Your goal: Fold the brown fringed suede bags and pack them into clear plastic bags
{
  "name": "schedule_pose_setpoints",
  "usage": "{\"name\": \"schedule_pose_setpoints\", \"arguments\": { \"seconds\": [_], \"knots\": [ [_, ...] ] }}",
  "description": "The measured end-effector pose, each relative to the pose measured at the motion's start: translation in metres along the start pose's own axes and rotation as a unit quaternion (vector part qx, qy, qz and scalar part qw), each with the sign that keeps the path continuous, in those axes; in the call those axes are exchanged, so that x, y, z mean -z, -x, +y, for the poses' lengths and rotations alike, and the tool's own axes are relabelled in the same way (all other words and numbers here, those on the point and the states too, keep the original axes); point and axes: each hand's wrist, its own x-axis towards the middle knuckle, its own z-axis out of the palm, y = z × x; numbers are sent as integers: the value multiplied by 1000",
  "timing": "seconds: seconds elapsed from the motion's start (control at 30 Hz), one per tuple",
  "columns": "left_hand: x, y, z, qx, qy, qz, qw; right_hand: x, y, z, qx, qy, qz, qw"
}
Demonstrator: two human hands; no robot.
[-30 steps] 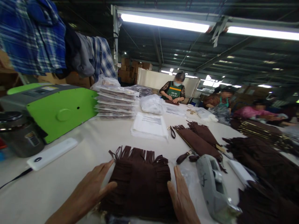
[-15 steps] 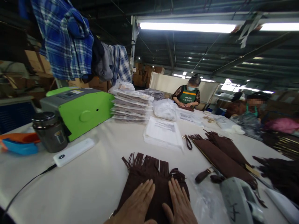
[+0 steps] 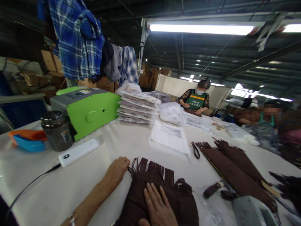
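A dark brown fringed suede piece (image 3: 175, 197) lies on the white table (image 3: 98, 175) right in front of me. My right hand (image 3: 158, 208) lies flat on its middle, fingers stretched out and pressing down. My left hand (image 3: 117, 171) has reached to the piece's top left corner, fingers curled at the fringe strands there; what they pinch is hidden. Two more brown fringed pieces (image 3: 231, 171) lie to the right, with a small brown strap (image 3: 212, 189) beside them.
A green and grey machine (image 3: 86, 108), a dark jar (image 3: 56, 129) and a white power bank (image 3: 78, 152) with its cable stand at left. Stacked bagged goods (image 3: 137, 108) and white paper sheets (image 3: 169, 139) lie further back. A grey tape dispenser (image 3: 251, 212) sits at lower right. Other people work across the table.
My left hand left the middle of the brown piece and moved out to its top left fringe corner. My right hand stayed flat on the piece. The view swung slightly left.
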Motion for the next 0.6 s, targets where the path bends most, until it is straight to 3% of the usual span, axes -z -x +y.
{"name": "schedule_pose_setpoints", "arguments": {
  "seconds": [0.1, 0.27, 0.43, 0.5, 0.6],
  "knots": [
    [0, 4, 4, 3, -18, -3, 1000, -14, 7, 1, -13, -7, -16, 1000],
    [10, 16, 14, 5, -26, -19, 999, -11, 10, 2, -20, -22, -23, 999],
    [23, 14, 56, -21, -2, -43, 999, -15, 12, 17, 4, -37, 10, 999],
    [18, 9, 74, -40, 17, -49, 998, -15, 11, 25, -6, -50, 22, 999],
    [-8, 0, 87, -64, 30, -54, 996, -7, 1, 33, -75, -63, 46, 994]
  ]
}}
